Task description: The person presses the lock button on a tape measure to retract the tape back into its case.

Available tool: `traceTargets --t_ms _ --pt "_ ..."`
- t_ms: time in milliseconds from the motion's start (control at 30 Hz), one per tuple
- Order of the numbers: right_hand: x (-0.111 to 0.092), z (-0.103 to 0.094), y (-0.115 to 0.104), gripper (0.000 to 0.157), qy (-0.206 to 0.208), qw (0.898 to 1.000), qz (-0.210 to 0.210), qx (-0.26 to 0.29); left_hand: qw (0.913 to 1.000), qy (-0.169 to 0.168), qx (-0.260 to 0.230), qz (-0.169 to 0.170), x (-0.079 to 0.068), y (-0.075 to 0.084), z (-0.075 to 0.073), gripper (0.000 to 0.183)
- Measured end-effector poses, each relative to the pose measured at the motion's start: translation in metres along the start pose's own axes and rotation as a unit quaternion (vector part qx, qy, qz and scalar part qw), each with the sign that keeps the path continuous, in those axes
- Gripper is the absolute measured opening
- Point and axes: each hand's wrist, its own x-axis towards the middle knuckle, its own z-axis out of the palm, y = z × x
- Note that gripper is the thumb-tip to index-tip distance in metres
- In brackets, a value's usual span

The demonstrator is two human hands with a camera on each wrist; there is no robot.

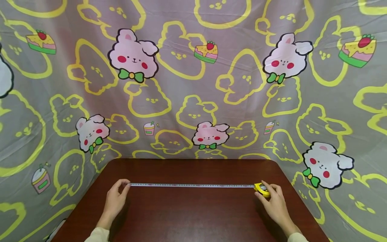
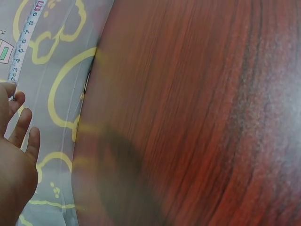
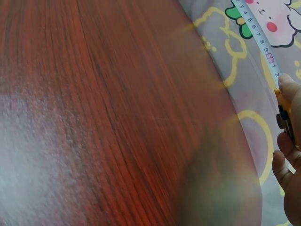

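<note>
A yellow tape measure is held in my right hand, between the thumb and fingers. Its white blade runs straight across the head view to my left hand, which pinches the free end between thumb and fingertip. In the left wrist view the blade leads up from the pinching fingers, its low numbers nearest them. The right wrist view has the blade coming out of the yellow case, partly hidden by the right hand.
Beneath both hands is a dark red-brown wooden table with rounded far corners. A grey cloth printed with yellow outlines and rabbit faces hangs behind it and at both sides. Hand shadows fall on the tabletop.
</note>
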Motion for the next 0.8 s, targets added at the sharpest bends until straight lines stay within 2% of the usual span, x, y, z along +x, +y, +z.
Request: traceTargets --t_ms 200,433,800 --pt "-0.001 0.004 -0.002 0.058 -0.001 1.0 -0.005 0.0 0.9999 0.005 -0.007 0.01 0.0 0.001 0.004 0.008" --pt "-0.003 0.008 -0.005 0.058 -0.006 1.0 0.006 0.005 1.0 -0.001 -0.003 -0.004 -0.004 0.0 0.009 0.009" --pt "-0.004 0.013 -0.009 0.057 -0.002 1.0 0.006 0.015 0.9999 -0.002 -0.011 0.005 -0.006 0.003 0.016 0.009"
